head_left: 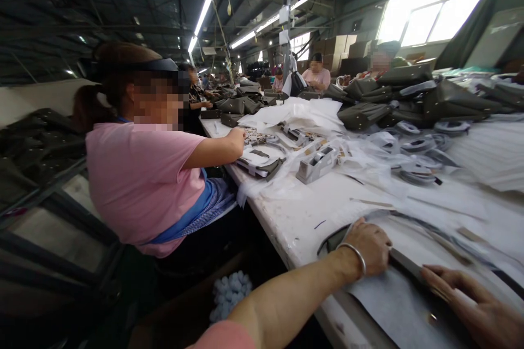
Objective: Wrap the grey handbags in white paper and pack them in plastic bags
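Observation:
A dark grey-olive bag [409, 265] lies flat on the table at the lower right, with a white sheet [393, 300] over much of its near side. My left hand [370, 245], a silver bangle at its wrist, is closed over the bag's upper edge with curled fingers. Farther along that same edge is my right hand [475, 297], its thumb and finger tips drawn together on the material. A metal stud [432, 317] shows just below the right fingers. A dark strap [505, 282] curves behind both hands.
A grey tape dispenser [317, 164] stands ahead on the white table [282, 212]. Beyond are tape rolls [417, 174], white sheets and piled dark bags [368, 103]. A co-worker in pink [143, 174] works at the left over another bag [262, 161]. Pale balls [231, 294] fill a box below.

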{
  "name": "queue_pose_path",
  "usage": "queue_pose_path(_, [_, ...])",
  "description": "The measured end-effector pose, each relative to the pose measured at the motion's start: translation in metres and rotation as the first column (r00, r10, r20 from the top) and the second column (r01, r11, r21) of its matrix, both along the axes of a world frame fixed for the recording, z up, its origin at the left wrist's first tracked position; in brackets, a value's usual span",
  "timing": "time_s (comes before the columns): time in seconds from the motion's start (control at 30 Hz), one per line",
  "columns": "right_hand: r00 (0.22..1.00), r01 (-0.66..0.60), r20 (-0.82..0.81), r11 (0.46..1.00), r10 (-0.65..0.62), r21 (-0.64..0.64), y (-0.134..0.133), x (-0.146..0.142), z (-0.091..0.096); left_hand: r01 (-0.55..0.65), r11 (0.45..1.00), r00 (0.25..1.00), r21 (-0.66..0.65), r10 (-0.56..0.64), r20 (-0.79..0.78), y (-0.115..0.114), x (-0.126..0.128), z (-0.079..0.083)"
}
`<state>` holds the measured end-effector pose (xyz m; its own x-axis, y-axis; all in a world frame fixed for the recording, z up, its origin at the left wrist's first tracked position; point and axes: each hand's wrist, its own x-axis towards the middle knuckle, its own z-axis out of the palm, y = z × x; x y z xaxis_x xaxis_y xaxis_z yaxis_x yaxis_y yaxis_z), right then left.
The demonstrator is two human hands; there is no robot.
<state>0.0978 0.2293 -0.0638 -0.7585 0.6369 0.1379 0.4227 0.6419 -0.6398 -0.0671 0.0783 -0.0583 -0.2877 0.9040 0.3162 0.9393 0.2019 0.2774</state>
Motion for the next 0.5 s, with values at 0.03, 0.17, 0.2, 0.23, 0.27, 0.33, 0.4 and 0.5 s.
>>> queue_pose_path(0.03, [1.000,0.025,0.016,0.998,-0.024,-0.057,-0.005,-0.002,0.006,-0.005,0.999,0.999,0.050,0.003,0.040,-0.001,0.000,0.002])
queue_pose_path(0.17, [0.998,-0.050,-0.054,0.979,0.040,-0.199,-0.032,0.001,0.028,0.135,0.953,0.976,0.273,-0.176,0.132,-0.012,0.014,0.012])
queue_pose_path(0.2, [0.992,-0.098,-0.095,0.976,0.081,-0.197,-0.037,0.001,0.032,0.217,0.924,0.953,0.316,-0.270,0.136,-0.016,0.017,0.014])
queue_pose_path(0.23, [0.989,-0.108,-0.119,0.975,0.086,-0.195,-0.039,0.000,0.033,0.301,0.886,0.917,0.353,-0.371,0.148,-0.019,0.019,0.016])
queue_pose_path(0.27, [0.987,-0.096,-0.147,0.976,0.068,-0.196,-0.040,-0.001,0.033,0.366,0.847,0.877,0.385,-0.452,0.161,-0.021,0.020,0.017])
queue_pose_path(0.33, [0.985,-0.089,-0.166,0.974,0.054,-0.210,-0.037,-0.003,0.030,0.448,0.780,0.804,0.437,-0.566,0.186,-0.023,0.018,0.019])
queue_pose_path(0.4, [0.983,-0.076,-0.178,0.972,0.036,-0.221,-0.034,-0.004,0.026,0.492,0.743,0.756,0.454,-0.623,0.200,-0.024,0.017,0.021])
queue_pose_path(0.5, [0.978,-0.083,-0.205,0.973,0.038,-0.217,-0.034,-0.003,0.022,0.541,0.710,0.721,0.450,-0.668,0.187,-0.026,0.019,0.024])
